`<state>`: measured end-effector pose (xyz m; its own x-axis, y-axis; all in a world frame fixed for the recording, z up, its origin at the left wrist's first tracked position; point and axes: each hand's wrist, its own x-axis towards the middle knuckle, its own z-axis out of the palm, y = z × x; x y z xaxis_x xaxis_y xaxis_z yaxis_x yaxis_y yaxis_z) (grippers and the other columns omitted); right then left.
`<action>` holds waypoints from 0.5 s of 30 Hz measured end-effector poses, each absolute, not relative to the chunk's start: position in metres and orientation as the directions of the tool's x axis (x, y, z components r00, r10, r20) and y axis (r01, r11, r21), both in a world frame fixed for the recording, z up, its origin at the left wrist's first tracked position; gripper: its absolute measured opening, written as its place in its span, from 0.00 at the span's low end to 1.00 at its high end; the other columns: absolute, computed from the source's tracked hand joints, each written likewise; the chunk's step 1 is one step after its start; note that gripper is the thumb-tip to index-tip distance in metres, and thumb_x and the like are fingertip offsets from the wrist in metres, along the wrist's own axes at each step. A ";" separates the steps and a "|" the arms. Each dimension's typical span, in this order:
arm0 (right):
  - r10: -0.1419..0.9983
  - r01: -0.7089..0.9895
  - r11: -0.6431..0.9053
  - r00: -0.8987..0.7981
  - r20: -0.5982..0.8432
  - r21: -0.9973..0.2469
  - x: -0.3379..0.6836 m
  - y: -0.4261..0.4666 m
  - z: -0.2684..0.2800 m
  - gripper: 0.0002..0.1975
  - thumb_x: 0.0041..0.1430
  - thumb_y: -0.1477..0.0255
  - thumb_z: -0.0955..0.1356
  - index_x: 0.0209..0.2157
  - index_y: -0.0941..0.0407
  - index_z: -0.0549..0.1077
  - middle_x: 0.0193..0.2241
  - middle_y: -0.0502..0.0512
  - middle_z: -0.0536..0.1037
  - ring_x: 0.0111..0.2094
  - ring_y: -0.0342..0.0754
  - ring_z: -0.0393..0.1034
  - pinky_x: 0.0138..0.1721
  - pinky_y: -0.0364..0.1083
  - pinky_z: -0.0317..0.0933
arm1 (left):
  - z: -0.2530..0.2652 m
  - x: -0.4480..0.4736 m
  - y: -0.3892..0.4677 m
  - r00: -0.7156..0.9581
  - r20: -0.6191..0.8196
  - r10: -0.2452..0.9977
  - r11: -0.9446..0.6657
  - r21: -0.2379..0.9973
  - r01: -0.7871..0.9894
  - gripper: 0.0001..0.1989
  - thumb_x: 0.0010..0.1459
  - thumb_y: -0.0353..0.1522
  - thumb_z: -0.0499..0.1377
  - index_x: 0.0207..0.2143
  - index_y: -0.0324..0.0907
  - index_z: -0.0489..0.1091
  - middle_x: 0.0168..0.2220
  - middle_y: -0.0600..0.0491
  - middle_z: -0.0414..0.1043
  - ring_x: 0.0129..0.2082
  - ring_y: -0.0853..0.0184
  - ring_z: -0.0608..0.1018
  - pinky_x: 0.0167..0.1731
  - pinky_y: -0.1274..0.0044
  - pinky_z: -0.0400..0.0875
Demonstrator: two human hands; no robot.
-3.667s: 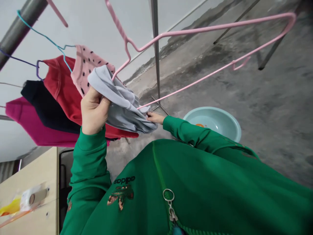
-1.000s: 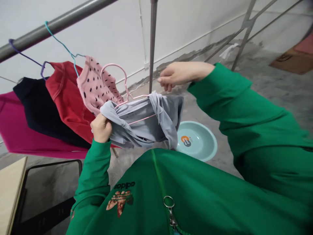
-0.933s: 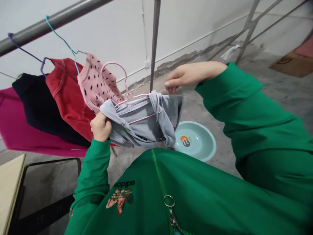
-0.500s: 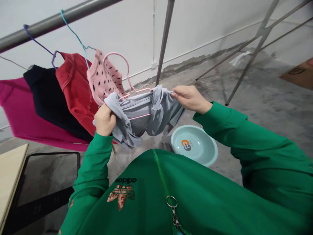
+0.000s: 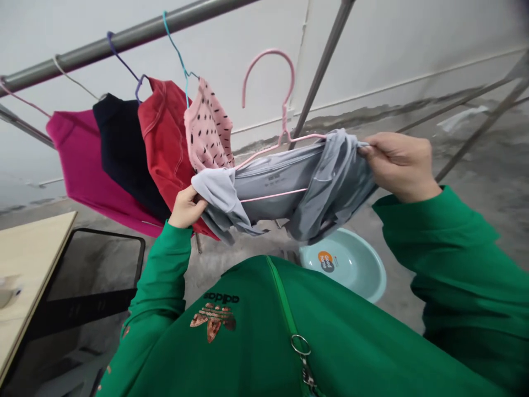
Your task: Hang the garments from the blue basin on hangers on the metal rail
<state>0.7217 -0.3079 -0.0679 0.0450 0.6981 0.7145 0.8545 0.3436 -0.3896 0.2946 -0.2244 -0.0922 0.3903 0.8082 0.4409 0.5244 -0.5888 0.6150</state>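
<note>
A grey shirt (image 5: pixel 275 176) is stretched between my two hands, its wide neck opening facing me. Inside it sits a pink hanger (image 5: pixel 285 118), whose hook points up and is off the rail. My left hand (image 5: pixel 185 208) pinches the shirt's left shoulder fabric. On the other side, my right hand (image 5: pixel 400 164) grips the right shoulder edge between thumb and fingers. The hanger's lower bar shows across the neck opening, while its arm ends are covered by the bunched cloth.
A metal rail (image 5: pixel 136 38) carries a polka-dot pink top (image 5: pixel 209 129), a red garment (image 5: pixel 165 127), a black one (image 5: pixel 124 154) and a magenta one (image 5: pixel 85 160). Below stands a light-blue basin (image 5: pixel 355 264) on the floor. A wooden tabletop (image 5: pixel 37 259) lies at left.
The shirt and hanger have come nearer and shifted right in view, the hook now higher. My hands are farther apart, and the neck opening is spread wider.
</note>
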 end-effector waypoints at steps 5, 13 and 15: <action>0.660 0.837 0.353 0.094 0.746 -0.418 0.726 -0.308 -0.076 0.18 0.60 0.56 0.62 0.25 0.53 0.71 0.22 0.60 0.75 0.25 0.49 0.69 0.27 0.47 0.60 | -0.090 0.291 -0.236 0.366 0.486 0.793 -0.605 0.694 0.391 0.44 0.48 0.54 0.62 0.60 0.39 0.59 0.56 0.38 0.68 0.58 0.55 0.71 0.56 0.67 0.67; 0.713 0.806 0.390 0.042 0.700 -0.445 0.719 -0.310 -0.085 0.21 0.59 0.51 0.62 0.26 0.52 0.72 0.22 0.59 0.74 0.25 0.50 0.69 0.28 0.49 0.61 | -0.041 0.301 -0.245 0.536 0.355 0.766 -0.608 0.671 0.425 0.30 0.50 0.34 0.60 0.57 0.39 0.66 0.52 0.45 0.73 0.56 0.55 0.73 0.58 0.67 0.68; 0.708 0.796 0.412 0.028 0.706 -0.445 0.718 -0.312 -0.087 0.20 0.59 0.52 0.62 0.25 0.52 0.71 0.21 0.59 0.73 0.24 0.50 0.69 0.27 0.49 0.61 | -0.032 0.302 -0.244 0.615 0.290 0.734 -0.625 0.644 0.442 0.26 0.49 0.31 0.57 0.54 0.39 0.70 0.48 0.47 0.76 0.54 0.56 0.75 0.56 0.68 0.70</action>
<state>0.7180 -0.3117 -0.0865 0.0285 0.7076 0.7060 0.7956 0.4116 -0.4446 0.3021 -0.2444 -0.0319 0.6145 0.7338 0.2897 0.4422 -0.6245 0.6438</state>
